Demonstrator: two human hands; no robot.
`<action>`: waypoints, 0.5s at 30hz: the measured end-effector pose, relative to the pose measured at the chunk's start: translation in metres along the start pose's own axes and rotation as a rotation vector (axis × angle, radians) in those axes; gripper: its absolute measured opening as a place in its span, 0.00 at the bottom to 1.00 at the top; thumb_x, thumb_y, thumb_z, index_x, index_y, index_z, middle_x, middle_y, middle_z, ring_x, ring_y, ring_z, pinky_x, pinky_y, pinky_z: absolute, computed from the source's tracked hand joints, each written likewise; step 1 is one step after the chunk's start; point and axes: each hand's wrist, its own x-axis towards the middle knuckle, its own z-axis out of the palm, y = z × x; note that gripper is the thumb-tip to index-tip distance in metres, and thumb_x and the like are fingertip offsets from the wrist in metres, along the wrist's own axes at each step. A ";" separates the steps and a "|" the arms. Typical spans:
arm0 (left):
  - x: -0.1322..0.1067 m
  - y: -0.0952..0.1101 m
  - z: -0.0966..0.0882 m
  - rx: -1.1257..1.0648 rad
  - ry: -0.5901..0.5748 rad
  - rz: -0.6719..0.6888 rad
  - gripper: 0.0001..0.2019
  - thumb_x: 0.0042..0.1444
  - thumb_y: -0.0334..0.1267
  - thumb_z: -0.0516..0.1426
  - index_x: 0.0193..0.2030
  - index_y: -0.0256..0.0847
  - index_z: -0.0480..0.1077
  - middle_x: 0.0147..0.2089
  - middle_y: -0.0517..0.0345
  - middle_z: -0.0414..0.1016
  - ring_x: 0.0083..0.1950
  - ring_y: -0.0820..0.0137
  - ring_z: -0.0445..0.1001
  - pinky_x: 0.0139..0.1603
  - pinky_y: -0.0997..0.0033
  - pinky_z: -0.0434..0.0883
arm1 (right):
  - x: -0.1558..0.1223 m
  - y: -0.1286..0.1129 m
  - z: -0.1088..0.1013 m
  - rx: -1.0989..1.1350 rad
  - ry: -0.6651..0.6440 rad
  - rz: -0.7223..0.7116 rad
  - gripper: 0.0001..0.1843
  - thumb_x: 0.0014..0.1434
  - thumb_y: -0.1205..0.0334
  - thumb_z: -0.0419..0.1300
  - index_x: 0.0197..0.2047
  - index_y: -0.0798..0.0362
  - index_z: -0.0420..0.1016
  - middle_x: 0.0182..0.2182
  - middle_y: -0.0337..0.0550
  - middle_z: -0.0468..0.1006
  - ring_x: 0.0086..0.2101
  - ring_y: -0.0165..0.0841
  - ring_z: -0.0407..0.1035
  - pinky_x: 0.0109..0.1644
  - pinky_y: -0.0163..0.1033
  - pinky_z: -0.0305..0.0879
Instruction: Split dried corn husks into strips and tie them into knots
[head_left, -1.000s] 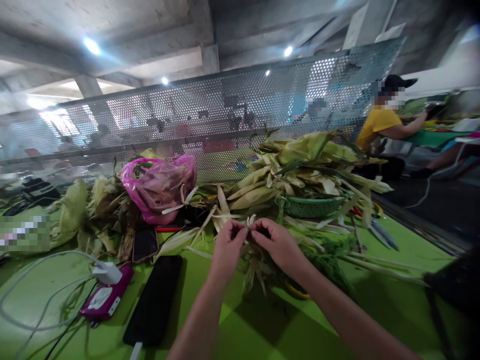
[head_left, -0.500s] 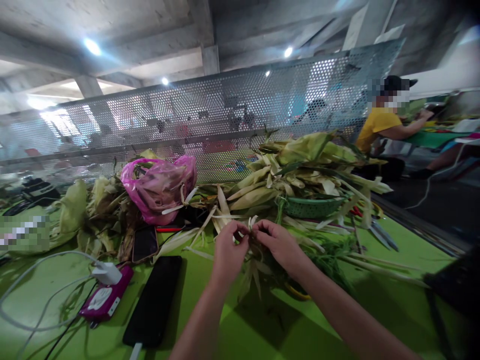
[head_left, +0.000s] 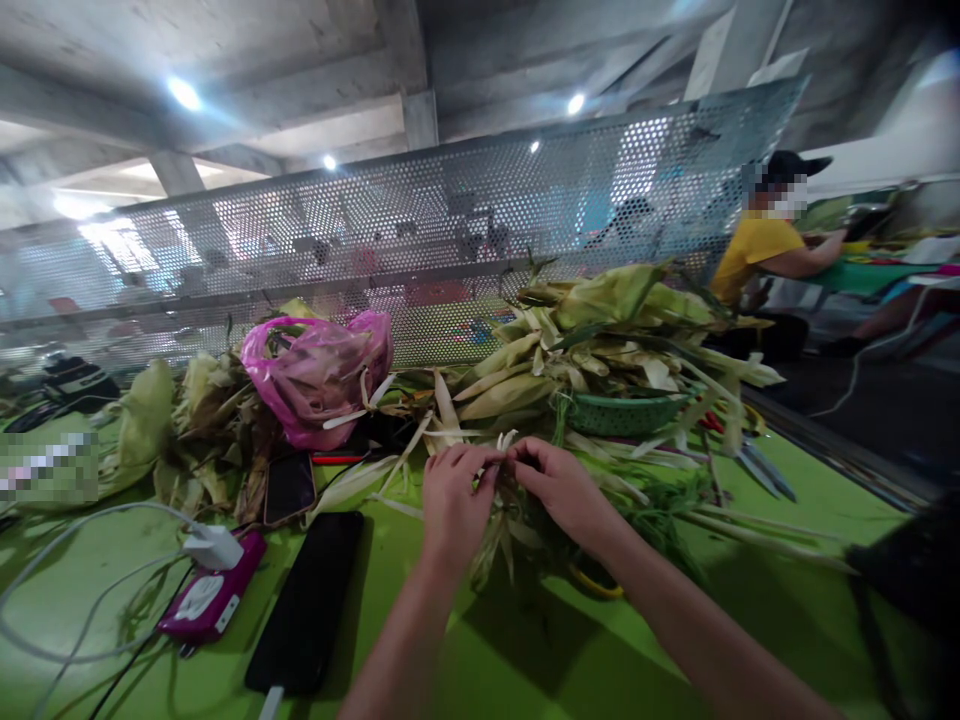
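My left hand [head_left: 459,492] pinches a bundle of pale corn husk strips [head_left: 504,540] near its top. From the other side my right hand [head_left: 553,482] grips the same bundle, thumb and forefinger closed beside the left fingertips. Short white husk ends stick up between the hands, and longer strips hang down below them. Just right of the bundle lies a tangle of green string [head_left: 664,525], partly behind my right forearm. A yellow ring-shaped handle [head_left: 596,582] shows beneath that forearm; the rest of it is hidden.
Corn husks [head_left: 517,375] heap over a green basket [head_left: 626,413]. Scissors [head_left: 765,470] lie to the right. A pink plastic bag [head_left: 319,375] of husks stands left. Nearer are a black phone [head_left: 307,600], another phone [head_left: 290,488] and a purple power strip [head_left: 214,590]. A person in yellow [head_left: 761,245] sits beyond.
My left hand has turned slightly, its fingers now lying more over the top of the husk bundle. The hanging strips have shifted a little left. My right hand stays nearly in place.
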 end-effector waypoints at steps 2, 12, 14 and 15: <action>0.000 0.000 -0.001 0.038 0.000 0.013 0.11 0.53 0.27 0.57 0.39 0.46 0.76 0.39 0.55 0.77 0.43 0.62 0.70 0.48 0.59 0.63 | 0.000 -0.001 -0.001 -0.015 0.004 -0.014 0.04 0.54 0.61 0.56 0.30 0.52 0.68 0.24 0.34 0.68 0.26 0.30 0.60 0.31 0.35 0.57; 0.003 -0.011 0.002 -0.257 -0.089 -0.161 0.03 0.54 0.32 0.55 0.32 0.41 0.69 0.34 0.56 0.69 0.39 0.68 0.67 0.42 0.68 0.65 | -0.002 -0.007 -0.001 -0.060 0.021 -0.018 0.06 0.55 0.59 0.57 0.31 0.52 0.70 0.23 0.34 0.68 0.24 0.29 0.60 0.29 0.35 0.58; 0.003 -0.012 0.003 -0.375 -0.154 -0.282 0.02 0.55 0.33 0.55 0.33 0.39 0.69 0.33 0.58 0.69 0.36 0.71 0.66 0.39 0.71 0.64 | -0.002 -0.006 -0.001 -0.030 0.014 -0.008 0.05 0.55 0.59 0.57 0.31 0.52 0.70 0.23 0.34 0.67 0.24 0.28 0.59 0.28 0.34 0.58; 0.002 -0.012 0.003 -0.427 -0.180 -0.332 0.03 0.55 0.34 0.55 0.34 0.38 0.69 0.32 0.58 0.69 0.34 0.72 0.66 0.37 0.72 0.64 | -0.002 -0.006 -0.002 -0.011 0.009 -0.001 0.05 0.55 0.60 0.57 0.31 0.52 0.69 0.24 0.34 0.67 0.24 0.28 0.59 0.27 0.34 0.58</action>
